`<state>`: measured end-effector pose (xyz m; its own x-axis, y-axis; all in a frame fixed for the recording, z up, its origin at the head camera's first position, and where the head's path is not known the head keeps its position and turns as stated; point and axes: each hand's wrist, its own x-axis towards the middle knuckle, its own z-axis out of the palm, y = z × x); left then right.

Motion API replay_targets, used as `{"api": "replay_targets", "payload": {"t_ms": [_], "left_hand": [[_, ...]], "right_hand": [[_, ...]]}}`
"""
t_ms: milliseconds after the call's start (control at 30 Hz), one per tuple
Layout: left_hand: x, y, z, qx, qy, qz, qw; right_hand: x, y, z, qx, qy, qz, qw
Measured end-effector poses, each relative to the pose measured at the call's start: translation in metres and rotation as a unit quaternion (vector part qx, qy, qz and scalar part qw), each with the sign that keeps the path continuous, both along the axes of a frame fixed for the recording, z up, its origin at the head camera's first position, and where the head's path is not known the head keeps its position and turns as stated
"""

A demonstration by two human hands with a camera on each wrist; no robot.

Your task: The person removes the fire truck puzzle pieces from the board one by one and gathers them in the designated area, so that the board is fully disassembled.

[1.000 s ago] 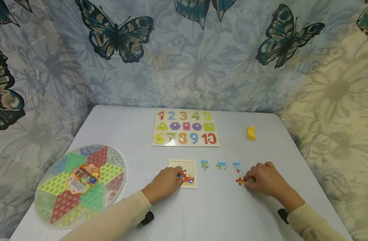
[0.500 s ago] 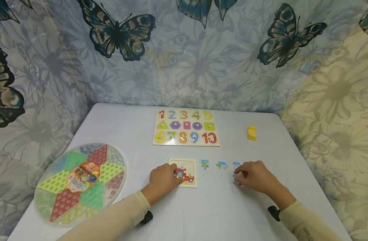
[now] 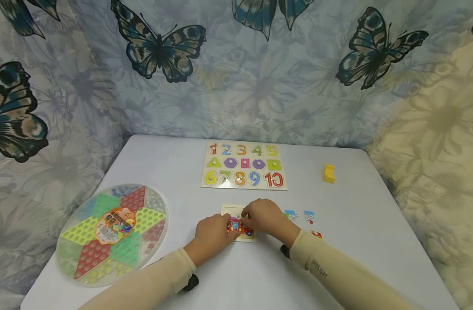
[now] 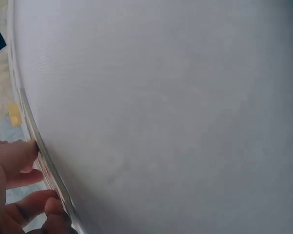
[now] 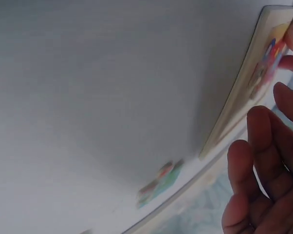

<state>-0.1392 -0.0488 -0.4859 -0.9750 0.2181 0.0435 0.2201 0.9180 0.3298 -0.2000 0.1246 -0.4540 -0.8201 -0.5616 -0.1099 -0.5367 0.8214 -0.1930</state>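
In the head view, a small wooden jigsaw tray [image 3: 230, 209] holds red truck puzzle pieces [image 3: 235, 225]. My left hand [image 3: 211, 236] grips the tray at its left side, thumb and forefinger spread around the truck. In the left wrist view, its fingers [image 4: 21, 155] lie along the tray's edge. My right hand [image 3: 268, 218] reaches over the tray's right side, forefinger and thumb apart at the truck. Its other fingers [image 5: 263, 146] hang loosely curved in the right wrist view. A loose red piece [image 3: 316, 234] and two blue pieces [image 3: 290, 214] [image 3: 309, 215] lie to the right.
A number-and-shape board [image 3: 244, 165] lies behind the tray. A round Chinese checkers board [image 3: 116, 234] takes up the table's left side. A yellow block [image 3: 329, 174] stands at the back right. Butterfly-patterned cloth [image 3: 259, 99] hangs behind the white table [image 3: 360, 206].
My right hand has moved left from the loose red piece to the tray; that piece stays on the table. My left hand keeps its place at the tray. The head view has shifted slightly.
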Motion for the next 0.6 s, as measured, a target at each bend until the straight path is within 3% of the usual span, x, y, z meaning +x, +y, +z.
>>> {"api": "replay_targets", "payload": {"t_ms": [100,267,600], "left_hand": [[0.0002,0.0016,-0.0041,0.022,-0.004,-0.011,0.9997],[0.0001,0.0026,-0.0035,0.014,-0.008,-0.011,0.9998],[-0.0039,-0.0032,0.0027,0.001,-0.013,-0.009,0.9999]], "right_hand": [[0.0000,-0.0050,-0.0040,0.025,0.012,-0.002,0.9996],[-0.0005,-0.0060,-0.0069,0.033,0.030,-0.020,0.9988],[-0.0087,-0.0111,-0.0048,0.020,0.076,0.010,0.9969]]}}
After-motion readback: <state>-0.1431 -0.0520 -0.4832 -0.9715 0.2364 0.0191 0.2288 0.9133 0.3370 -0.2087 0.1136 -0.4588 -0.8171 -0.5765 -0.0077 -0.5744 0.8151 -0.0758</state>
